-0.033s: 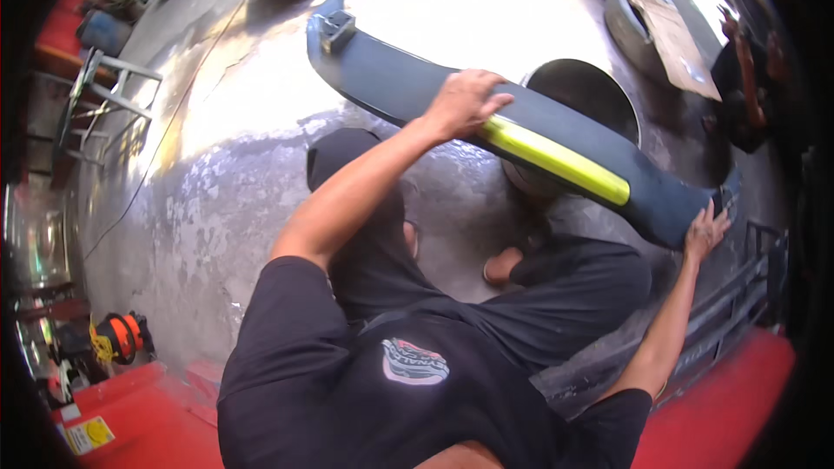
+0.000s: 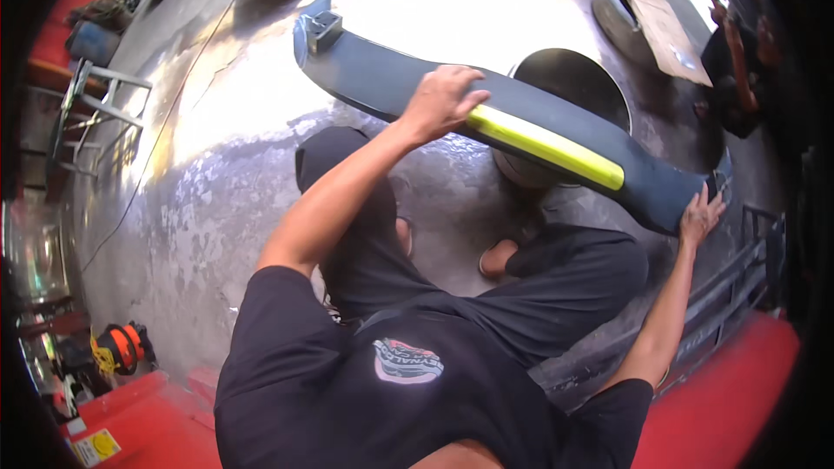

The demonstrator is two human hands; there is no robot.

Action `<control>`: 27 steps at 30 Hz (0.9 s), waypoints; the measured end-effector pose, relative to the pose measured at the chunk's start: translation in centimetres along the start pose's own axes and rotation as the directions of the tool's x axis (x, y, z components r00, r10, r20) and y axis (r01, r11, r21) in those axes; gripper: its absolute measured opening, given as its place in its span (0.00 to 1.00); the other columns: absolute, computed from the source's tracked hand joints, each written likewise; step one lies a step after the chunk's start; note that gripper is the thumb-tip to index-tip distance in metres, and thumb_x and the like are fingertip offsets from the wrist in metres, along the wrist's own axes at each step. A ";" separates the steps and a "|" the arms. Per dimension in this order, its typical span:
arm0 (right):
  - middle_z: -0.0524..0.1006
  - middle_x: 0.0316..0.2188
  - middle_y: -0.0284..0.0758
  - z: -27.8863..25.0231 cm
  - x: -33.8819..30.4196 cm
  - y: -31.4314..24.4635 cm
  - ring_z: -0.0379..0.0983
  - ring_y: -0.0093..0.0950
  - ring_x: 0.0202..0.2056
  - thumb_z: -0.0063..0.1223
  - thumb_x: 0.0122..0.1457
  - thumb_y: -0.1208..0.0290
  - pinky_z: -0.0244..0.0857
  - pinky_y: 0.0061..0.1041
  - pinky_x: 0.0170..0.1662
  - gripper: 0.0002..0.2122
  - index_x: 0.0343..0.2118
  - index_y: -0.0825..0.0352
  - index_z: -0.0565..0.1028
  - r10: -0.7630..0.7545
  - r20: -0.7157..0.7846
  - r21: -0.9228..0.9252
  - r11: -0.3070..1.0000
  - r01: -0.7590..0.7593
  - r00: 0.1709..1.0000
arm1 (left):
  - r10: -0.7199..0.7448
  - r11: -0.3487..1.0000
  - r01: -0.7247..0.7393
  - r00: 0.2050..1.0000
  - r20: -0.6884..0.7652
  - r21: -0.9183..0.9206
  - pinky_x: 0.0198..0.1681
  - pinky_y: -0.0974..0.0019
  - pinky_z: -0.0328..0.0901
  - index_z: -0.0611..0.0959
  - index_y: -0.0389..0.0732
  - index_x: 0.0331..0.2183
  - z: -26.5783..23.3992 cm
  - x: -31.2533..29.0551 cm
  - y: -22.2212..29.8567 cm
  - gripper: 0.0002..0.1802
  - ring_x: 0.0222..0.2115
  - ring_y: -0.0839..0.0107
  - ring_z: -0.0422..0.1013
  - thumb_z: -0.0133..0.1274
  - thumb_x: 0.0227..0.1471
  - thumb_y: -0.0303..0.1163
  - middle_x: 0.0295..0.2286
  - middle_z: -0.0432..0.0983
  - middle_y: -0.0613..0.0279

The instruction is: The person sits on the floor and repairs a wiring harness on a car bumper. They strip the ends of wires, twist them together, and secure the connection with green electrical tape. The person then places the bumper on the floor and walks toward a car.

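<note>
A long, dark grey curved panel, like a vehicle bumper (image 2: 373, 74), lies slantwise before me, its left end farther away. A bright yellow-green strip (image 2: 547, 148) runs along its near side, and a small bracket (image 2: 325, 30) stands at the far left end. My left hand (image 2: 441, 104) is closed on the panel beside the strip's left end, fingers over its upper face. At the right end, my right hand (image 2: 700, 219) grips the near corner. Under the panel is a round, dark-mouthed drum (image 2: 573, 74), partly hidden; whether it bears the panel's weight I cannot tell.
To the left stands a metal step frame (image 2: 100, 108), with a cable (image 2: 165, 130) trailing across the floor. An orange-and-black reel (image 2: 124, 347) sits lower left. Tyre-like round objects and flat cardboard (image 2: 660, 26) are at the upper right. A dark metal rack (image 2: 721, 287) runs beside my right arm.
The panel and both hands appear slightly farther left and higher in the picture. The surroundings shift a little too. Both hands keep their hold.
</note>
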State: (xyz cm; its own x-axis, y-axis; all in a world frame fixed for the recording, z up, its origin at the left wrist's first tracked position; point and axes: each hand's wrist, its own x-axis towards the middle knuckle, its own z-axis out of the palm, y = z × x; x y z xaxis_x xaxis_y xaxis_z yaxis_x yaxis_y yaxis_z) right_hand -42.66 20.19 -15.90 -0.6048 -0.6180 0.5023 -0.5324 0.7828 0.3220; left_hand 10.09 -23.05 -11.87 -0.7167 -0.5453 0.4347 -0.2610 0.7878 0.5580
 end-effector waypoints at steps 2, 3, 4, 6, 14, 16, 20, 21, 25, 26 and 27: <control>0.62 0.68 0.54 -1.0 0.5 -1.0 0.58 0.62 0.68 0.47 0.72 0.64 0.59 0.54 0.66 0.21 0.67 0.56 0.70 0.002 0.006 0.167 0.986 -0.003 1.000 | 0.008 0.999 -0.007 0.999 -0.032 0.050 0.55 0.51 0.70 0.85 0.35 0.48 -3.0 -3.1 0.6 0.19 0.50 0.48 0.77 0.61 0.61 0.39 0.47 0.82 0.46; 0.64 0.67 0.54 -1.1 0.5 -1.1 0.59 0.60 0.67 0.47 0.71 0.66 0.60 0.52 0.66 0.21 0.66 0.59 0.71 -0.054 -0.007 0.203 0.978 0.055 0.998 | 0.006 0.997 -0.003 0.999 -0.046 0.078 0.55 0.52 0.70 0.84 0.34 0.48 -4.3 -4.6 0.7 0.18 0.50 0.49 0.77 0.61 0.61 0.36 0.48 0.82 0.46; 0.65 0.66 0.55 -0.8 0.5 -0.5 0.60 0.59 0.66 0.47 0.71 0.67 0.60 0.51 0.66 0.21 0.66 0.60 0.71 -0.103 -0.023 0.257 0.961 0.105 0.994 | -0.055 0.998 0.057 0.998 -0.031 0.040 0.55 0.53 0.70 0.84 0.34 0.49 -5.3 -5.9 0.8 0.18 0.50 0.49 0.77 0.61 0.61 0.35 0.48 0.82 0.46; 0.67 0.64 0.55 -1.2 0.2 -0.9 0.62 0.58 0.65 0.48 0.71 0.69 0.60 0.49 0.66 0.21 0.65 0.62 0.71 -0.158 -0.008 0.313 0.937 0.153 0.987 | -0.147 0.989 0.147 0.989 -0.009 0.005 0.56 0.55 0.69 0.83 0.36 0.51 -7.1 -9.2 0.7 0.18 0.51 0.50 0.77 0.61 0.61 0.32 0.49 0.82 0.46; 0.70 0.63 0.55 -5.9 -3.3 -3.5 0.64 0.55 0.65 0.46 0.71 0.71 0.56 0.48 0.70 0.20 0.65 0.64 0.72 -0.158 0.011 0.407 0.903 0.140 0.987 | -0.143 0.989 0.143 0.990 0.006 0.039 0.56 0.54 0.69 0.85 0.34 0.46 -13.6 -12.8 1.8 0.16 0.51 0.49 0.76 0.61 0.60 0.34 0.49 0.80 0.46; 0.70 0.63 0.54 -8.4 -2.9 -5.3 0.65 0.54 0.65 0.47 0.71 0.73 0.56 0.47 0.70 0.20 0.65 0.65 0.72 -0.197 -0.016 0.472 0.863 0.181 0.980 | -0.230 0.973 0.232 0.969 -0.085 0.010 0.53 0.54 0.71 0.87 0.35 0.42 -16.3 -12.4 -0.1 0.14 0.47 0.48 0.77 0.61 0.60 0.35 0.45 0.82 0.47; 0.70 0.64 0.53 -17.0 -2.4 -11.7 0.64 0.53 0.67 0.49 0.69 0.75 0.57 0.45 0.70 0.21 0.65 0.66 0.72 -0.293 -0.059 0.605 0.750 0.268 0.954 | -0.508 0.861 0.485 0.826 -0.246 -0.151 0.50 0.58 0.73 0.87 0.35 0.46 -18.0 -10.7 -10.4 0.19 0.43 0.54 0.81 0.60 0.60 0.39 0.42 0.85 0.48; 0.70 0.65 0.53 -19.0 -2.4 -13.9 0.63 0.52 0.68 0.49 0.69 0.76 0.57 0.44 0.70 0.21 0.65 0.67 0.72 -0.321 -0.077 0.622 0.724 0.297 0.944 | -0.543 0.839 0.515 0.780 -0.310 -0.173 0.50 0.58 0.73 0.87 0.35 0.47 -17.7 -10.5 -14.4 0.20 0.43 0.54 0.81 0.59 0.60 0.40 0.43 0.85 0.47; 0.70 0.66 0.50 -24.7 -1.8 -25.3 0.61 0.51 0.70 0.55 0.66 0.76 0.56 0.44 0.71 0.22 0.63 0.67 0.74 -0.517 -0.172 0.686 0.548 0.479 0.838 | -0.655 0.735 0.648 0.604 -0.455 -0.198 0.51 0.56 0.73 0.83 0.32 0.53 -17.5 -14.2 -34.1 0.28 0.43 0.55 0.82 0.61 0.57 0.43 0.42 0.85 0.44; 0.70 0.65 0.49 -26.1 -1.6 -28.6 0.62 0.51 0.69 0.56 0.65 0.76 0.57 0.45 0.70 0.21 0.62 0.67 0.75 -0.565 -0.206 0.707 0.478 0.521 0.799 | -0.685 0.697 0.685 0.552 -0.475 -0.211 0.51 0.56 0.73 0.82 0.32 0.54 -18.8 -15.7 -37.7 0.30 0.43 0.55 0.82 0.62 0.57 0.43 0.41 0.85 0.43; 0.71 0.65 0.49 -27.4 -1.2 -31.4 0.63 0.51 0.68 0.57 0.65 0.75 0.58 0.45 0.70 0.21 0.61 0.67 0.76 -0.608 -0.237 0.717 0.416 0.558 0.758 | -0.706 0.669 0.709 0.511 -0.490 -0.225 0.51 0.56 0.74 0.81 0.31 0.55 -19.7 -16.7 -40.1 0.31 0.42 0.55 0.82 0.62 0.56 0.43 0.41 0.85 0.43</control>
State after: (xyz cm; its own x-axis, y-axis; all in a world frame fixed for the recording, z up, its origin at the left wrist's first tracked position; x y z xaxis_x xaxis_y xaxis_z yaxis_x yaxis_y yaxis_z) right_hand -8.96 -1.61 -4.63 0.0056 -0.9268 0.3756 -0.9844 -0.0713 -0.1611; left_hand 45.27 -51.16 -27.64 0.1353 -0.9753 0.1744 -0.5366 0.0759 0.8404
